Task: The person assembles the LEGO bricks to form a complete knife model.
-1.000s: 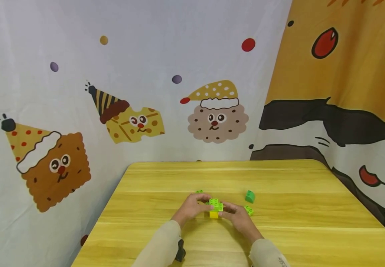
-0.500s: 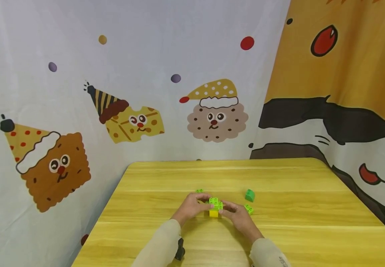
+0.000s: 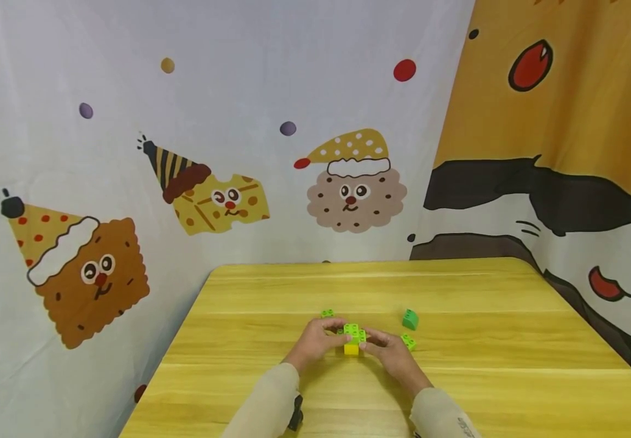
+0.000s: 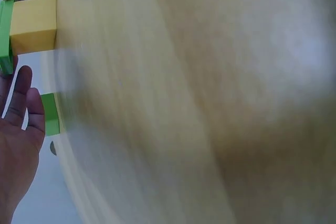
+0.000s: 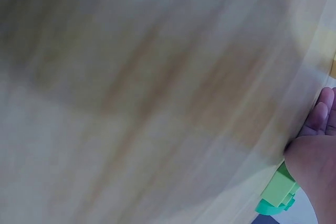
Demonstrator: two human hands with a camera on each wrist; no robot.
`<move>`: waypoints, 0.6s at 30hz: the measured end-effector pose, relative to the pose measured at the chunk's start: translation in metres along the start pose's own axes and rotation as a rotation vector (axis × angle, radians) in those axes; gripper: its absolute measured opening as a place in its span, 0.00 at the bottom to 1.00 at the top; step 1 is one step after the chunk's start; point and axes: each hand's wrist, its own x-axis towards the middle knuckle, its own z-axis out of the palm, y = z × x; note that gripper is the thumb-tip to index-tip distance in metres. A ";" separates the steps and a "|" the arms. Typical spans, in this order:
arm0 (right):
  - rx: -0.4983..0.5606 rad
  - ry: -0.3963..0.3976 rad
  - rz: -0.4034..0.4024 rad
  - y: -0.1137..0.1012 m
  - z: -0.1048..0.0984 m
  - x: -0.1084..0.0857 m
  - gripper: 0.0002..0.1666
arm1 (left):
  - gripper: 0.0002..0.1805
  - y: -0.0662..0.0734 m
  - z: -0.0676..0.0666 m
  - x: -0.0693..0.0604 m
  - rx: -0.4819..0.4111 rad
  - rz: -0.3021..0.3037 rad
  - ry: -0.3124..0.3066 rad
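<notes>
In the head view a block stack stands on the table, lime-green blocks [image 3: 352, 330] over a yellow block [image 3: 351, 349]. From the left, the left hand [image 3: 316, 342] grips the green part with thumb and fingers. The right hand [image 3: 394, 354] pinches its right side. In the left wrist view the yellow block [image 4: 33, 24] is under the green layer [image 4: 6, 35], and the left hand [image 4: 18, 150] shows at the edge. The right wrist view has the right hand [image 5: 317, 156] at its right edge; most of the stack is out of that view.
Behind the right hand lie a lime block [image 3: 409, 342] and a darker green curved block [image 3: 410, 319]. Another lime block [image 3: 327, 313] sits behind the left hand. The wooden table [image 3: 238, 298] meets a printed cloth backdrop [image 3: 227, 91].
Both hands keep their hold on the stack with hardly any movement. The head view has shifted very slightly.
</notes>
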 end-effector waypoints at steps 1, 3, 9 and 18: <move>-0.003 -0.003 -0.001 0.000 0.000 0.000 0.29 | 0.18 0.000 0.000 0.000 0.001 0.000 -0.002; -0.006 -0.008 0.004 -0.001 0.000 0.001 0.30 | 0.19 0.000 0.000 -0.001 0.008 0.004 -0.004; -0.024 -0.015 0.018 -0.001 -0.002 0.002 0.31 | 0.20 -0.002 0.001 0.001 0.066 0.015 -0.005; -0.019 -0.025 0.008 0.000 -0.001 0.002 0.32 | 0.20 -0.001 0.001 0.000 0.052 0.015 0.009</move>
